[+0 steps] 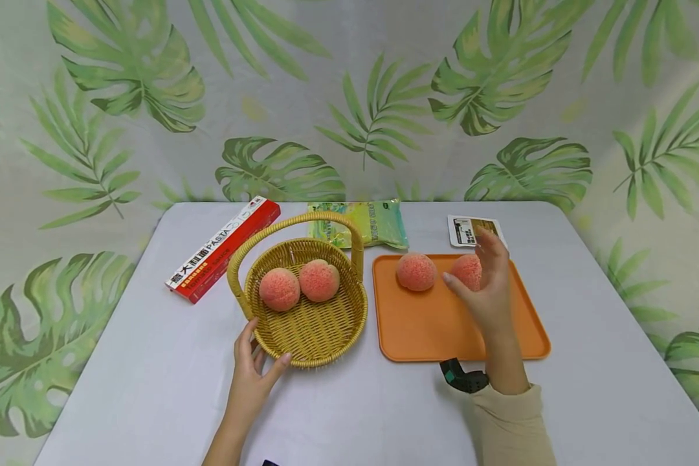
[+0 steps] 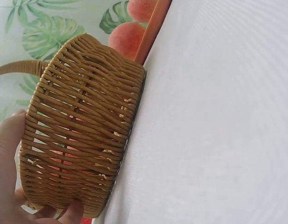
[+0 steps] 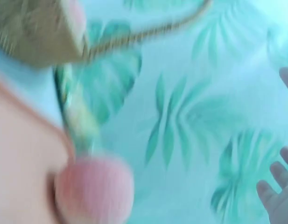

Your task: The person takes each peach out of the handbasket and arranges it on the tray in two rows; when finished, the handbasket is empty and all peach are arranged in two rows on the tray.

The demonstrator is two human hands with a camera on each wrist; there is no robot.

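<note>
A round wicker basket (image 1: 309,330) with a tall arched handle holds two pink-red peaches (image 1: 319,280). My left hand (image 1: 253,375) grips its near left side, thumb and fingers spread along the rim and the woven wall (image 2: 78,121). On the orange tray (image 1: 431,330) lie two more peaches, the left one (image 1: 416,272) in plain sight. The other peach (image 1: 466,270) is partly hidden behind my right hand (image 1: 492,291), whose thumb and fingers are parted. Blurred in the right wrist view, a peach (image 3: 94,190) appears apart from the hand's fingers (image 3: 279,175).
Left of the basket lies a red and white pasta box (image 1: 224,249). A green-yellow plastic packet (image 1: 378,223) lies behind the basket. A small white and brown packet (image 1: 463,230) rests behind the tray. Leaf-patterned cloth (image 1: 373,116) hangs at the table's back.
</note>
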